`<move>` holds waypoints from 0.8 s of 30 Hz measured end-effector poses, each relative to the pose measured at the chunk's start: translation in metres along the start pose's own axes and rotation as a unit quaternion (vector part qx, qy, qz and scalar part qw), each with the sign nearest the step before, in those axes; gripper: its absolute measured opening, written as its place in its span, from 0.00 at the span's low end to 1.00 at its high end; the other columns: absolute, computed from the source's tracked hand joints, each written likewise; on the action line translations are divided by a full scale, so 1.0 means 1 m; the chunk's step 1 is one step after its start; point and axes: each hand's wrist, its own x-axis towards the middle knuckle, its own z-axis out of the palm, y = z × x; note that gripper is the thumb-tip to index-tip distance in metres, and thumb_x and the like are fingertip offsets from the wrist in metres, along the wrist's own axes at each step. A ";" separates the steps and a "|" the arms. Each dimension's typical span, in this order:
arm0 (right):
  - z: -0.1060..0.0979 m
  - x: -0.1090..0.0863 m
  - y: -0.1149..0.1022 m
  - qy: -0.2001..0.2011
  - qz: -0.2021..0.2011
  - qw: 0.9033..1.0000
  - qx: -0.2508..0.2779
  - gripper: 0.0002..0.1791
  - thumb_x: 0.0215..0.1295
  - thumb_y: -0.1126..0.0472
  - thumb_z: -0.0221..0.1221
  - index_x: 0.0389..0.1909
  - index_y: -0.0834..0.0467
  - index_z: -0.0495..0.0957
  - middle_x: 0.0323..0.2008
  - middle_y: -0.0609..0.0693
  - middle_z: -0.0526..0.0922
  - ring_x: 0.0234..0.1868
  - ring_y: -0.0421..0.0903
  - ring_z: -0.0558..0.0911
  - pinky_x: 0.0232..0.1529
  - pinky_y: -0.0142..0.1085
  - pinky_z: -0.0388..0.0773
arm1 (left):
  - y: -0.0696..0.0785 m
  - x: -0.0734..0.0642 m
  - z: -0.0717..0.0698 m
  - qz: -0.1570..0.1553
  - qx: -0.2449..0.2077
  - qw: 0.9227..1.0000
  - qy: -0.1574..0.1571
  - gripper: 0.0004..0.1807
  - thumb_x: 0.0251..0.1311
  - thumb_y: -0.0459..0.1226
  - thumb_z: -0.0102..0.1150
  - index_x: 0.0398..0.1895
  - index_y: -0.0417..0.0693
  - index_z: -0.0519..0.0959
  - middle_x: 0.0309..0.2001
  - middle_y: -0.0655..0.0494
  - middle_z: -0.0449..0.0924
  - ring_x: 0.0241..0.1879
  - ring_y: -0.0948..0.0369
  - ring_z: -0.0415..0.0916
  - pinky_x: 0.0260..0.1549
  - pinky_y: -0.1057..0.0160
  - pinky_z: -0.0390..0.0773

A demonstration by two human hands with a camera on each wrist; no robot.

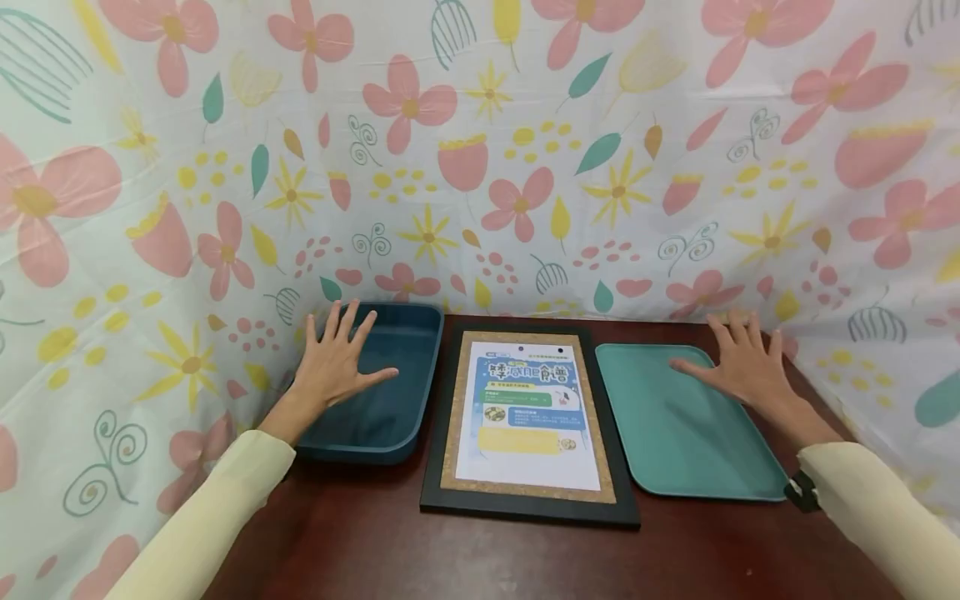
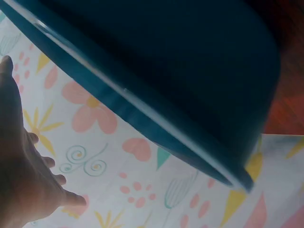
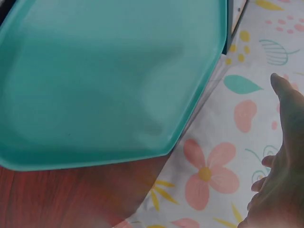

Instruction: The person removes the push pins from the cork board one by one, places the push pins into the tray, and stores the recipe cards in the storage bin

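Observation:
With fingers spread and straight, my left hand (image 1: 335, 364) is held over the left part of a deep dark blue bin (image 1: 405, 392), gripping nothing. My right hand (image 1: 745, 367), also spread, hovers above the right side of a flat green tray (image 1: 690, 433). Between the two lies a black-framed cork board (image 1: 441, 467) bearing a printed sheet (image 1: 536, 417) with Chinese text and blue, green and yellow blocks. In the left wrist view the left hand (image 2: 28, 166) is apart from the bin's rim (image 2: 142, 107). The right wrist view shows the right hand (image 3: 280, 171) away from the tray.
All three objects rest on a dark red-brown wooden table (image 1: 517, 558). A white cloth (image 1: 480, 192) printed with flowers and leaves hangs behind and along both sides. A dark band (image 1: 802, 490) sits at the right wrist, by the pale sleeve (image 1: 862, 492).

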 end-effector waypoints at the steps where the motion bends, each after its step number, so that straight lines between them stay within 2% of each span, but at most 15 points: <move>1: 0.002 -0.001 0.000 -0.002 -0.002 1.000 0.002 0.59 0.47 0.28 0.63 0.72 0.60 0.53 0.72 0.67 0.46 0.72 0.69 0.37 0.58 0.72 0.28 | 0.003 0.001 0.000 0.002 -0.001 1.000 -0.004 0.61 0.43 0.80 0.42 0.77 0.58 0.48 0.76 0.46 0.40 0.74 0.43 0.36 0.63 0.30 0.33; 5: 0.007 -0.001 -0.003 -0.006 -0.007 1.000 0.002 0.60 0.47 0.27 0.62 0.72 0.60 0.53 0.72 0.67 0.46 0.72 0.68 0.35 0.58 0.73 0.31 | 0.013 0.004 0.000 0.014 -0.008 1.000 -0.006 0.60 0.43 0.79 0.43 0.77 0.58 0.50 0.76 0.45 0.43 0.74 0.43 0.37 0.63 0.30 0.37; 12: 0.005 0.007 -0.017 -0.005 -0.023 1.000 -0.001 0.60 0.46 0.28 0.63 0.72 0.61 0.55 0.70 0.67 0.52 0.70 0.71 0.43 0.59 0.72 0.34 | 0.031 0.012 -0.003 0.028 -0.010 0.999 -0.015 0.60 0.44 0.79 0.42 0.77 0.57 0.49 0.76 0.46 0.42 0.74 0.44 0.37 0.63 0.30 0.41; 20: 0.007 0.016 -0.030 -0.027 -0.027 0.999 0.014 0.60 0.50 0.28 0.61 0.74 0.61 0.51 0.73 0.67 0.45 0.73 0.68 0.37 0.61 0.70 0.27 | 0.051 0.019 -0.006 0.044 -0.032 0.998 -0.044 0.60 0.45 0.79 0.41 0.77 0.58 0.47 0.77 0.50 0.36 0.75 0.46 0.32 0.64 0.31 0.38; 24: 0.005 0.018 -0.039 -0.031 -0.028 0.999 0.024 0.60 0.50 0.28 0.61 0.74 0.61 0.52 0.73 0.66 0.45 0.73 0.67 0.36 0.63 0.69 0.28 | 0.060 0.021 -0.005 0.048 -0.042 0.996 -0.057 0.59 0.45 0.80 0.40 0.77 0.59 0.45 0.77 0.50 0.37 0.75 0.48 0.30 0.64 0.32 0.38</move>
